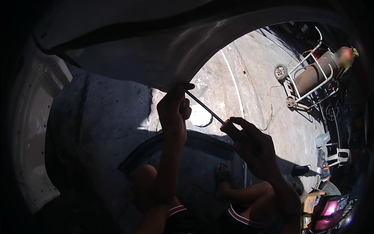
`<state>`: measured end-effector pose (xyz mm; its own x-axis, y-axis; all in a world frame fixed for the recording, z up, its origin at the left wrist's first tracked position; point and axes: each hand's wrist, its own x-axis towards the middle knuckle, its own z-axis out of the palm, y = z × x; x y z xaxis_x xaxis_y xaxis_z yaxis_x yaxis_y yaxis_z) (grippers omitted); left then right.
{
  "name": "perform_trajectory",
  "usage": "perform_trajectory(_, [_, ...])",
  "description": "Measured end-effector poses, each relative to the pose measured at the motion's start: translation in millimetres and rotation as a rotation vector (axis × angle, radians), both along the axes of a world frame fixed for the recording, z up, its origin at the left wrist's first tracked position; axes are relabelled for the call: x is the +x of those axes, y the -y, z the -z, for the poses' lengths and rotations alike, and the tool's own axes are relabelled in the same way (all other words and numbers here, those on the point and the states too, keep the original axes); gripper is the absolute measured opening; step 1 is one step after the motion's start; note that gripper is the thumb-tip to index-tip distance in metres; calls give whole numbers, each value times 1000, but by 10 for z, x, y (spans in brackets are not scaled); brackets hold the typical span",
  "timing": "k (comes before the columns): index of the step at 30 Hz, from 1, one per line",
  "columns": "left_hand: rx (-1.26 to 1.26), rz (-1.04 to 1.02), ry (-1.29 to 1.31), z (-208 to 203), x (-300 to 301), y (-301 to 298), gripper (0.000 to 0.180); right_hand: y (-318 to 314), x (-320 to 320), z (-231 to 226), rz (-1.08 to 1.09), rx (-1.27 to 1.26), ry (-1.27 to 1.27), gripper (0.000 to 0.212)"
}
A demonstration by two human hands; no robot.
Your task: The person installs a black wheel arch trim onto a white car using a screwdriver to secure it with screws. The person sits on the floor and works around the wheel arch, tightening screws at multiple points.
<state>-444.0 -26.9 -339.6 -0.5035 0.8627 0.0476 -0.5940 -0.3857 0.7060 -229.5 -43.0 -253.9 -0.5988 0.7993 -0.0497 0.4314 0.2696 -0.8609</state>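
While the right hand [255,150] clasps a long-shafted tool [204,108] in its fingers, the left hand's [171,113] curl at the dark panel [124,58], contents unclear; work seems underway, remainder indeterminable.

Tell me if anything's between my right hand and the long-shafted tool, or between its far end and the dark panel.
Nothing visible separates your right hand from the long-shafted tool; it grips the handle. At the far end, your left hand is right by the dark panel; shadow hides whether the tip touches either.
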Motion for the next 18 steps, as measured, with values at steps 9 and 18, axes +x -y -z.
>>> perform_trajectory(9, [-8, 20, -14, -2, -30, 20, 26, 19, 28, 68, 39, -12, 66, 53])
perform_trajectory(18, [-19, 5, 28, -20, -30, 18, 20, 37, 12, 43, 81, -430, -257, 50])
